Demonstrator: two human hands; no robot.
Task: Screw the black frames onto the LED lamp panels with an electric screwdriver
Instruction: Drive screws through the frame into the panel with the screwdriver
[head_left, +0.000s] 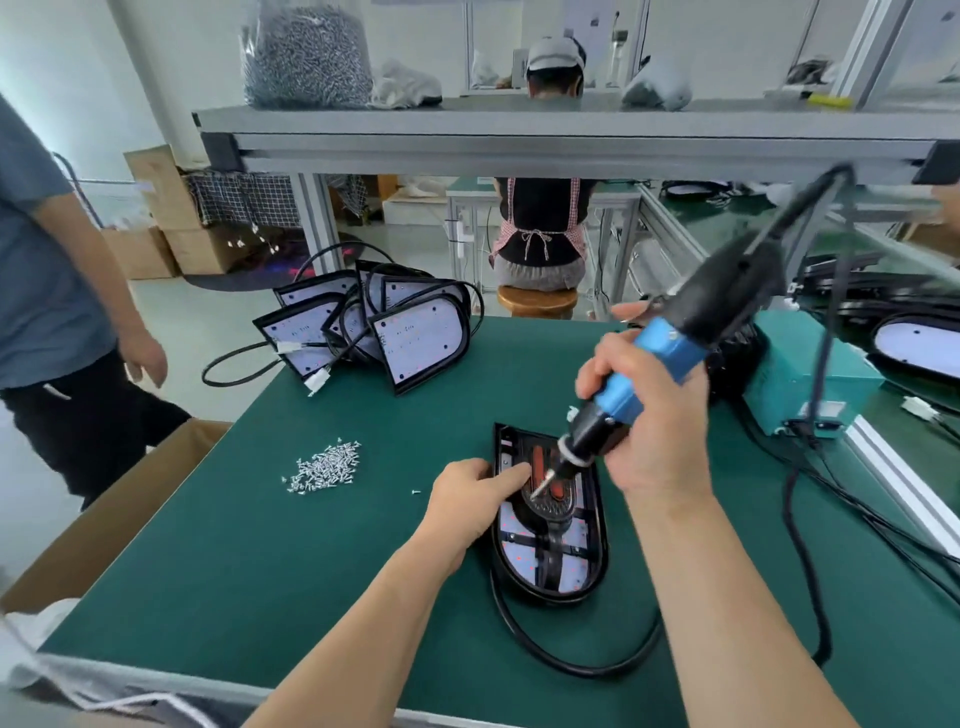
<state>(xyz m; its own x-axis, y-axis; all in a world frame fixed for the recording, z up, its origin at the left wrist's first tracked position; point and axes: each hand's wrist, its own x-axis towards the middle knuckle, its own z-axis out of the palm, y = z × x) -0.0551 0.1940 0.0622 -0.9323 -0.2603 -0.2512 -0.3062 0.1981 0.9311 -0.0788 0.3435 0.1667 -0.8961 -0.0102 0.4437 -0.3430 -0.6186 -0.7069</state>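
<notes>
right grip (654, 415) wrapped round screwdriver (675, 348), tip on frame (553, 525) | left grip (467, 499) pressing lamp panel (576, 564), mid surface (260, 545) | I can't tell how many holes are done | far pile of panels (374, 322) looks unframed

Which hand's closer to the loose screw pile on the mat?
Left. The left hand rests on the lamp panel just right of the screw pile; the right hand grips the electric screwdriver farther right.

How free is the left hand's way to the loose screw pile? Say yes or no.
Probably yes. The left hand rests on the lamp panel, and the screw pile lies to its left with only green mat and one stray screw between. The right hand holds the screwdriver.
</notes>
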